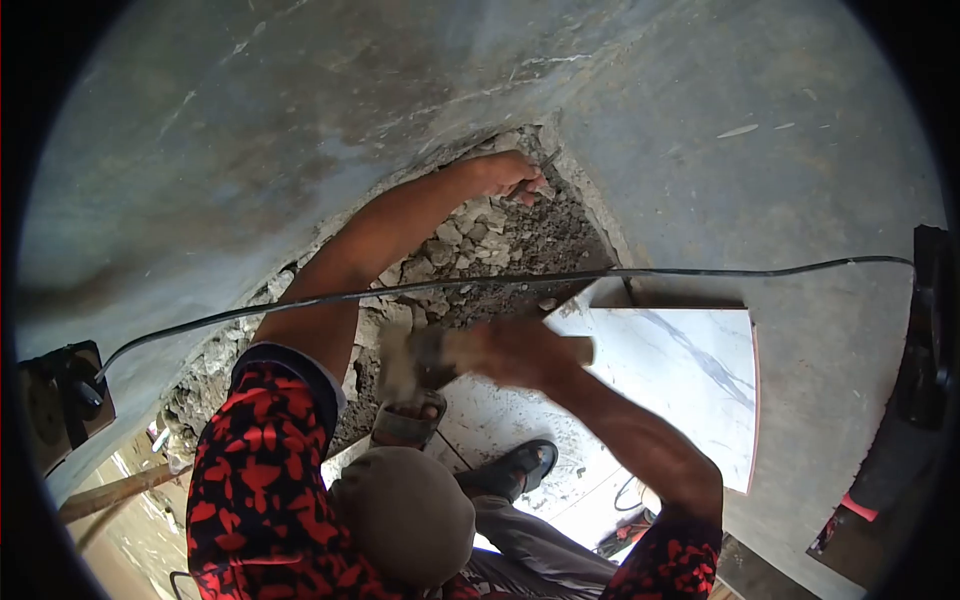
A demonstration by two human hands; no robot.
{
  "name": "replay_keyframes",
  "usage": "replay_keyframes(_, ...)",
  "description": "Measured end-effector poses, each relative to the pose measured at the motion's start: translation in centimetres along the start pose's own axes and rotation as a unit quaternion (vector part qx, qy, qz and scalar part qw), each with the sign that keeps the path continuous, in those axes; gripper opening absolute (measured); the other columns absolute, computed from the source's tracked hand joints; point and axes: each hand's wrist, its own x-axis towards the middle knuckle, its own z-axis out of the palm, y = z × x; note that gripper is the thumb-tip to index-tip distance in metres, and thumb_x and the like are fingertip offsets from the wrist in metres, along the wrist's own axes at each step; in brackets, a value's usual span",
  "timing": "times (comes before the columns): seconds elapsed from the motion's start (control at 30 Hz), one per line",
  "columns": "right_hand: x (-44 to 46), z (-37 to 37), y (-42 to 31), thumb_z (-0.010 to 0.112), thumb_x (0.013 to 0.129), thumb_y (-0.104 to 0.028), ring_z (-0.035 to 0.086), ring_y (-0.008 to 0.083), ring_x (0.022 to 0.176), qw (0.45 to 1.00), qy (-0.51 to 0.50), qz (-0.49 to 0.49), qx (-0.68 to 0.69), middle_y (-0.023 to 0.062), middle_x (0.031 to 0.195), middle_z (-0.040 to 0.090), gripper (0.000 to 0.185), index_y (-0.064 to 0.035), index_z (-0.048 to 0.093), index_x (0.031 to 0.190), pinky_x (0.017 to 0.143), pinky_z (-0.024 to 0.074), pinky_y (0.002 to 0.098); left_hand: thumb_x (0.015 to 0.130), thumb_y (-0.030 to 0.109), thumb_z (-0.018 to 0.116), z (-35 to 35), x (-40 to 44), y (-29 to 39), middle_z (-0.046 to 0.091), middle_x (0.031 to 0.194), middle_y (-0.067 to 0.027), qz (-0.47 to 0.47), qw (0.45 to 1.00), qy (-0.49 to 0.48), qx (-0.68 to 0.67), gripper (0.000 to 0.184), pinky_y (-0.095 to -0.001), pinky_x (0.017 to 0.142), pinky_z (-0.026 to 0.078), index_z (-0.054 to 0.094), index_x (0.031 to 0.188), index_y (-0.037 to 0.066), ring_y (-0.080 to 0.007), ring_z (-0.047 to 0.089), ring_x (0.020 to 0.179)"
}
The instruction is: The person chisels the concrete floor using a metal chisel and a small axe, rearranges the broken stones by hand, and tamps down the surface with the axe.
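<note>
My left hand [518,180] is at the top corner of the broken floor patch, its fingers closed round a thin dark metal tool [548,160] beside the wall edge. Lower down, my right hand [515,352] is wrapped round the light wooden handle [578,350] of a hammer, blurred by motion. The hammer's head [398,362] is on the left, above the rubble near my sandalled foot. Broken grey chunks [480,240] and loose dark soil [550,238] lie between the two hands.
A black cable [700,271] runs across the view from a socket block [62,400] at the left. White marbled tiles [680,370] lie at the right of the rubble. My sandalled feet [520,468] are below, and a wooden stick [120,492] is at lower left.
</note>
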Motion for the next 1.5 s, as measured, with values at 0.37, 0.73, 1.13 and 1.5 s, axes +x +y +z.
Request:
replay_keyframes(0.37, 0.8, -1.5, -0.3, 0.052, 0.086, -0.055, 0.066, 0.0308, 0.094, 0.997, -0.039, 0.062, 0.016, 0.0132, 0.104, 0.065, 0.051, -0.0108, 0.060, 0.109, 0.079, 0.0540, 0.0427, 0.101, 0.023, 0.044, 0.7, -0.9, 0.2, 0.056, 0.077, -0.0043, 0.005, 1.000, 0.000, 0.026, 0.030, -0.0354, 0.072, 0.052, 0.057, 0.100, -0.004, -0.0197, 0.063, 0.074)
replay_keyframes(0.73, 1.2, -1.1, -0.4, 0.059, 0.084, -0.045, 0.066, 0.0347, 0.081, 0.998, 0.020, 0.018, 0.049, 0.0139, 0.089, 0.064, 0.042, -0.0078, 0.059, 0.104, 0.067, 0.0544, 0.0468, 0.100, 0.019, 0.044, 1.6, -0.4, 0.8, 0.056, 0.080, -0.0056, -0.013, 0.999, 0.019, 0.039, 0.028, -0.0359, 0.075, 0.054, 0.057, 0.094, -0.005, -0.0218, 0.062, 0.075)
replay_keyframes(1.13, 0.6, -1.7, -1.0, 0.056, 0.081, -0.057, 0.067, 0.0341, 0.089, 0.998, -0.033, 0.026, 0.052, 0.0167, 0.100, 0.066, 0.055, -0.0071, 0.061, 0.102, 0.079, 0.0524, 0.0475, 0.099, 0.021, 0.045, 1.8, -1.4, 1.1, 0.058, 0.077, -0.0063, 0.002, 0.995, 0.011, 0.098, 0.028, -0.0400, 0.076, 0.049, 0.059, 0.089, -0.001, -0.0235, 0.066, 0.071)
replay_keyframes(1.5, 0.3, -3.5, -2.8, 0.054, 0.088, -0.044, 0.068, 0.0307, 0.081, 0.999, -0.053, 0.008, -0.001, 0.0130, 0.089, 0.066, 0.042, -0.0062, 0.057, 0.108, 0.071, 0.0544, 0.0460, 0.102, 0.023, 0.041, 1.9, -1.7, 1.4, 0.054, 0.073, -0.0046, -0.012, 0.998, 0.031, 0.049, 0.029, -0.0354, 0.074, 0.053, 0.054, 0.095, -0.002, -0.0212, 0.065, 0.072)
